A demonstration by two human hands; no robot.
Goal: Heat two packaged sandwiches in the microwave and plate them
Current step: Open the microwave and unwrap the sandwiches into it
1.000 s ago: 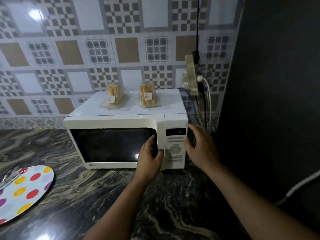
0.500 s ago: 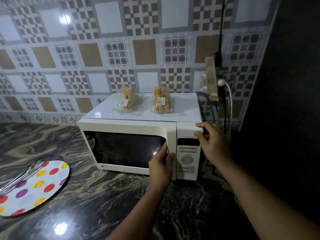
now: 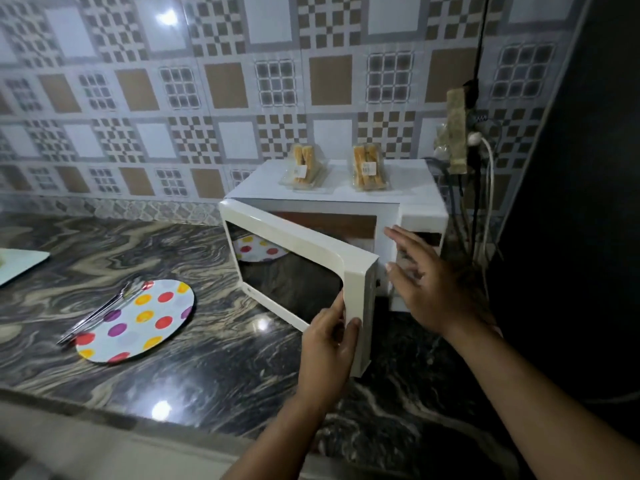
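Here the microwave (image 3: pixel 346 199) stands on the dark marbled table (image 3: pixel 207 368), against the tiled wall (image 3: pixel 207 98); its door (image 3: pixel 298 268) is swung partly out to the left of the microwave. The left hand (image 3: pixel 327 355) holds the free edge of the door, grip clenched on it, thumb on the edge face and fingers on the front. The right hand (image 3: pixel 429 285) is just in front of the microwave's control side, grip released, fingers spread; it is blurred, and I cannot tell if it touches the panel. The two sandwiches (image 3: pixel 303 164) (image 3: pixel 367 167) lie in clear packs on top of the microwave, side by side, a little apart. Left of the microwave, on the table, lies a dotted plate (image 3: pixel 138 323); a metal utensil (image 3: pixel 100 311) rests across its rim; the door glass reflects the plate.
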